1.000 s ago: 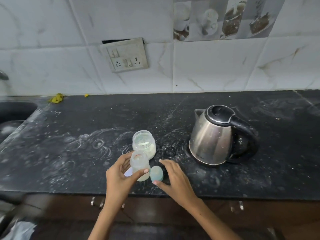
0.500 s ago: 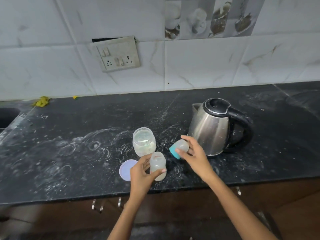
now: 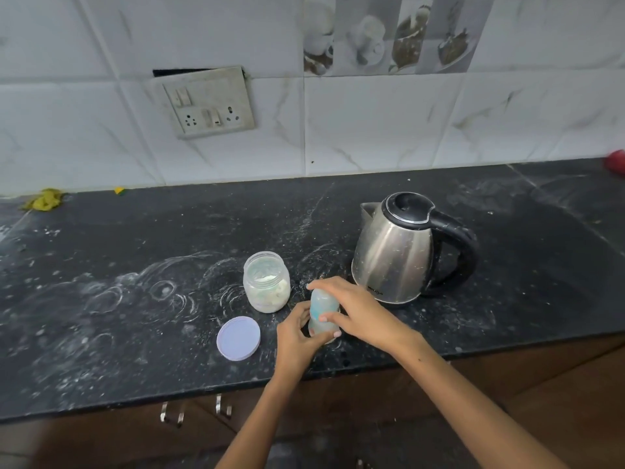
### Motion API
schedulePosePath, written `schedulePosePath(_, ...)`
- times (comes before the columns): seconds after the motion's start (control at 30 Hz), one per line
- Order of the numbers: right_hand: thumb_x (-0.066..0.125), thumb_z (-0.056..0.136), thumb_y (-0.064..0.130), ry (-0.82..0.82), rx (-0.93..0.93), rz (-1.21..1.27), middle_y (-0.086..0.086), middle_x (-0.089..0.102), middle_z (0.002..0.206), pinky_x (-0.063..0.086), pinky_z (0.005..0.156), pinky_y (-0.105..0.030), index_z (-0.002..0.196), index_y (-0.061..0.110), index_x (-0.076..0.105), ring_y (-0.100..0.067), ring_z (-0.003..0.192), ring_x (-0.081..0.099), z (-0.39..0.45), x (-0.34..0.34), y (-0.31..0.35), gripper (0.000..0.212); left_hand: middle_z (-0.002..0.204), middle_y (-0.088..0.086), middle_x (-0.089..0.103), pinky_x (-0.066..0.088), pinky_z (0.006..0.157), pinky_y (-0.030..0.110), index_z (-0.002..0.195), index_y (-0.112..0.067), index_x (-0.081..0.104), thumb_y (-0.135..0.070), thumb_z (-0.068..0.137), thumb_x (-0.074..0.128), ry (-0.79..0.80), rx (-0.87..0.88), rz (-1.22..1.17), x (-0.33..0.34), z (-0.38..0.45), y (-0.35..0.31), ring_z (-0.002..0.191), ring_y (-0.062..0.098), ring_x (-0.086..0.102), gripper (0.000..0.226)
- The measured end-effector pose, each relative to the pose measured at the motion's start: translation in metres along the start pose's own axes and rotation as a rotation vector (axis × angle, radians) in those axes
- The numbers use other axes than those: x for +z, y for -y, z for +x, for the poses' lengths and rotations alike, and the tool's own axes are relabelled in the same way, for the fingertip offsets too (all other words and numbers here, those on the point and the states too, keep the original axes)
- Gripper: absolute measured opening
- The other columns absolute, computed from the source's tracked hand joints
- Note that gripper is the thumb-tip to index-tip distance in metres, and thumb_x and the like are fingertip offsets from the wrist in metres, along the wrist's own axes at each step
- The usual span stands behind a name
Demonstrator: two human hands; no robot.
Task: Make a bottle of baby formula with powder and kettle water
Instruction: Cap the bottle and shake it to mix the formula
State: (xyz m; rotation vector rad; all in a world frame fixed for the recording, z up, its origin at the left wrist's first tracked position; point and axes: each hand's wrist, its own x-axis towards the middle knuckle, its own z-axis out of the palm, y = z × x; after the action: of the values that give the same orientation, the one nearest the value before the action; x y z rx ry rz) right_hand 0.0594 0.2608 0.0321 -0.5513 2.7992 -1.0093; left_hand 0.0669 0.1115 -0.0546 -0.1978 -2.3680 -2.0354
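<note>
A small clear baby bottle (image 3: pixel 322 328) stands near the front edge of the black counter (image 3: pixel 135 299). My left hand (image 3: pixel 297 340) grips its lower body. My right hand (image 3: pixel 355 309) holds the clear cap with a teal ring (image 3: pixel 320 304) down on the bottle's top. Just behind and left stands an open plastic jar of white powder (image 3: pixel 266 281). Its pale lilac lid (image 3: pixel 238 338) lies flat on the counter to the left of my hands. A steel kettle (image 3: pixel 394 252) with a black lid and handle stands to the right, its lid closed.
White powder smears and ring marks cover the counter. A switch and socket plate (image 3: pixel 209 102) sits on the tiled wall. Yellow scraps (image 3: pixel 44 199) lie at the back left, a red object (image 3: pixel 616 162) at the far right. Cabinet handles (image 3: pixel 172 414) show below the counter edge.
My right hand carried the teal-ringed cap from beside the kettle back to the bottle and set it on top. My left hand kept hold of the bottle.
</note>
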Motion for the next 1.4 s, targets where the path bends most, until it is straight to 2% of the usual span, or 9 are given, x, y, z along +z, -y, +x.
schedulePosePath(0.27,0.065,0.075,0.065,-0.250,0.319,-0.327,-0.001,0.060,0.102,0.048,0.072,-0.035,0.105,0.019,0.051,-0.025,0.090,0.062,0.006,0.004,0.012,0.057,0.087,-0.005,0.074,0.055,0.074,0.039,0.098,-0.020,0.069,-0.037,0.059,0.087,0.017,0.001,0.039,0.002,0.001,-0.011,0.086,0.012,0.069,0.047)
schedulePosePath(0.43,0.087,0.069,0.013,-0.136,0.265,0.626,-0.001,0.067,0.110,0.057,0.086,-0.027,0.118,0.018,0.056,-0.022,0.104,0.066,-0.001,-0.026,0.003,0.058,0.096,-0.005,0.074,0.054,0.085,0.041,0.108,-0.027,0.071,-0.034,0.068,0.084,0.127,0.023,-0.011,-0.011,0.005,-0.045,0.093,0.017,0.069,0.042)
schedulePosePath(0.63,0.073,0.077,-0.006,-0.011,0.072,0.865,-0.018,0.069,0.118,0.054,0.093,-0.035,0.131,0.008,0.050,-0.027,0.114,0.065,0.000,-0.066,0.010,0.060,0.101,0.003,0.074,0.053,0.089,0.046,0.105,-0.020,0.073,-0.021,0.072,0.080,0.255,0.002,-0.120,-0.023,0.011,-0.083,0.098,0.027,0.068,0.034)
schedulePosePath(0.83,0.086,0.066,0.004,-0.150,0.048,0.620,-0.001,0.070,0.106,0.057,0.084,-0.026,0.117,0.013,0.061,-0.011,0.095,0.069,0.002,-0.079,0.031,0.057,0.099,-0.004,0.075,0.055,0.087,0.032,0.107,-0.020,0.071,-0.024,0.066,0.083,0.226,0.039,-0.108,-0.025,0.015,-0.099,0.096,0.015,0.070,0.043)
schedulePosePath(0.93,0.089,0.059,0.043,-0.290,0.124,0.333,0.006,0.070,0.090,0.056,0.072,-0.026,0.098,0.024,0.064,-0.009,0.082,0.068,0.002,-0.067,0.041,0.051,0.095,-0.009,0.075,0.054,0.085,0.029,0.102,-0.024,0.072,-0.027,0.065,0.084,0.184,0.091,-0.055,-0.023,0.012,-0.104,0.094,0.009,0.070,0.040)
schedulePosePath(1.07,0.064,0.060,0.079,-0.508,0.292,-0.007,0.007,0.068,0.081,0.054,0.065,-0.032,0.091,0.026,0.062,-0.011,0.074,0.064,0.002,-0.047,0.052,0.062,0.091,-0.009,0.075,0.055,0.086,0.037,0.098,-0.021,0.073,-0.026,0.065,0.086,0.100,0.105,-0.026,-0.017,0.010,-0.107,0.092,0.008,0.070,0.036)
schedulePosePath(1.13,0.072,0.062,0.071,-0.469,0.263,0.155,0.008,0.070,0.084,0.056,0.067,-0.028,0.096,0.026,0.065,-0.008,0.076,0.066,0.001,-0.046,0.052,0.056,0.092,-0.009,0.075,0.055,0.086,0.040,0.099,-0.023,0.073,-0.027,0.066,0.086,0.080,0.100,-0.032,-0.019,0.010,-0.107,0.092,0.009,0.070,0.036)
schedulePosePath(1.27,0.086,0.070,0.019,-0.313,0.169,0.593,0.006,0.076,0.091,0.055,0.075,-0.019,0.097,0.021,0.072,-0.005,0.086,0.071,-0.006,-0.057,0.046,0.031,0.098,-0.008,0.074,0.054,0.089,0.041,0.108,-0.024,0.071,-0.021,0.068,0.084,0.145,0.086,-0.071,-0.026,0.010,-0.112,0.096,0.010,0.069,0.042)
schedulePosePath(1.4,0.081,0.069,-0.002,-0.256,0.118,0.816,0.002,0.077,0.097,0.054,0.081,-0.018,0.102,0.014,0.070,-0.008,0.093,0.071,-0.009,-0.061,0.043,0.038,0.104,-0.007,0.073,0.053,0.092,0.042,0.112,-0.019,0.070,-0.023,0.069,0.083,0.160,0.084,-0.103,-0.027,0.010,-0.114,0.101,0.013,0.068,0.045)
